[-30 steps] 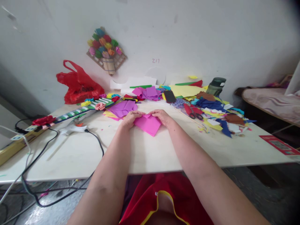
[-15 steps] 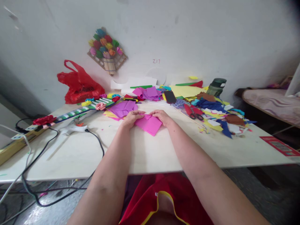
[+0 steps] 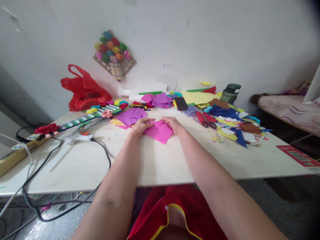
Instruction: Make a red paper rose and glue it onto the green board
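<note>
Your left hand point(image 3: 140, 126) and right hand point(image 3: 173, 124) both press on far edge of pink paper point(image 3: 160, 132), fingertips pinching small folded flap between them. Paper lies flat on table point(image 3: 160, 163), so table gives support for sharp crease. Hands close together, one each side of fold, to keep edge from slipping. Purple sheets point(image 3: 130, 116) just beyond left hand, scissors point(image 3: 207, 120) out to right of right hand, within reach.

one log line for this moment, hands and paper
left hand: on pink paper | right hand: on same sheet | paper: flat on table | nearby: red scissors, glue gun
</note>
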The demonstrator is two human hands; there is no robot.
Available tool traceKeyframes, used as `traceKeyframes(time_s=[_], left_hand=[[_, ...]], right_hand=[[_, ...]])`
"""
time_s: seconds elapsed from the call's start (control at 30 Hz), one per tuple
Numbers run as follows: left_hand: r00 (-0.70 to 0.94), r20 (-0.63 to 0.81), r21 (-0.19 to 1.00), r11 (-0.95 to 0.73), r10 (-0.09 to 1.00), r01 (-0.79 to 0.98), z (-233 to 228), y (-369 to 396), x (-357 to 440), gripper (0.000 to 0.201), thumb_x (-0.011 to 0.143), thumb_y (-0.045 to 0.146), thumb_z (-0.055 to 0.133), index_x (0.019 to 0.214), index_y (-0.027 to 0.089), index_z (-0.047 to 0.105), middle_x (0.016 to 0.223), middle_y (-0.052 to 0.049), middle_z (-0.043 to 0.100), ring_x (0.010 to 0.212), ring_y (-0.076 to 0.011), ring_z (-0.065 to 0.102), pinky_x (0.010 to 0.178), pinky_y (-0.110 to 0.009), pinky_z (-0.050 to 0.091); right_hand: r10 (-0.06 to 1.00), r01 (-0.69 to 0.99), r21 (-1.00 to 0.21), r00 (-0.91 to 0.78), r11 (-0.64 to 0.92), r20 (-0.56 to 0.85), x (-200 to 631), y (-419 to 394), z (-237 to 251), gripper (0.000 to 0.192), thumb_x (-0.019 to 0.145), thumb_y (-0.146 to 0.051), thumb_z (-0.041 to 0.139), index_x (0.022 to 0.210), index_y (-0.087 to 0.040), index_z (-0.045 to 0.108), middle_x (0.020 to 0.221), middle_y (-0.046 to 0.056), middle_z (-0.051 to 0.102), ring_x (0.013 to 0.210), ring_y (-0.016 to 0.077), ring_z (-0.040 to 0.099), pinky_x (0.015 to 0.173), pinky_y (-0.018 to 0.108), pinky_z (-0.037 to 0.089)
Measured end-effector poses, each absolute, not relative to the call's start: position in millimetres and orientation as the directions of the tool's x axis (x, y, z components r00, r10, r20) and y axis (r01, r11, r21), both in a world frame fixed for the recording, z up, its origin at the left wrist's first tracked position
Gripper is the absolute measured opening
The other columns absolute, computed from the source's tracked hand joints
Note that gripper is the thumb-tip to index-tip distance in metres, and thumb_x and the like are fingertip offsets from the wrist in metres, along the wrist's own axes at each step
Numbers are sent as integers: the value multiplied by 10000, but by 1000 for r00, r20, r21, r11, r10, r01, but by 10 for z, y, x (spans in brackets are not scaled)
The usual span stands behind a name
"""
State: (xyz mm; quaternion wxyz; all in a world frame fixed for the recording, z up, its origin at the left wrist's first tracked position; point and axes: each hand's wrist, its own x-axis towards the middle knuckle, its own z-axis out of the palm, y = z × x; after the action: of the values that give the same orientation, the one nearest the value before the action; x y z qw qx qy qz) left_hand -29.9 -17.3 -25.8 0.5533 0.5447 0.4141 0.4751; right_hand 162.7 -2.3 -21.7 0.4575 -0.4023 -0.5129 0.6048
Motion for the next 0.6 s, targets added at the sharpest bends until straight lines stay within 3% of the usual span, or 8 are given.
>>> traceKeyframes(time_s=[0.2,0.37,0.6], left_hand=[[218,62,998,-55,974,-39,-271,-176,-297,597,524,373,839,1045,125,682,680,-28,665,551,-107,573,560,-238,437],[230,45,999,-45,972,-6,-273,-175,-296,580,524,371,842,1027,124,688,729,-38,680,595,-106,579,592,-237,437],[255,24,998,-37,967,49,-295,-152,-300,560,542,376,830,1027,131,695,775,-57,698,635,-119,592,629,-247,441]], right_hand=[[969,-61,-998,-246,10,25,1603,-3,-274,288,581,-377,764,651,-152,600,526,-18,582,467,101,487,475,232,355],[989,52,-998,-147,33,25,1597,-3,-255,216,595,-289,731,597,-159,559,491,-40,543,465,92,463,480,227,346],[989,100,-992,-139,73,58,1602,-20,-238,190,628,-296,676,585,-161,548,477,-52,505,455,86,429,474,229,324]])
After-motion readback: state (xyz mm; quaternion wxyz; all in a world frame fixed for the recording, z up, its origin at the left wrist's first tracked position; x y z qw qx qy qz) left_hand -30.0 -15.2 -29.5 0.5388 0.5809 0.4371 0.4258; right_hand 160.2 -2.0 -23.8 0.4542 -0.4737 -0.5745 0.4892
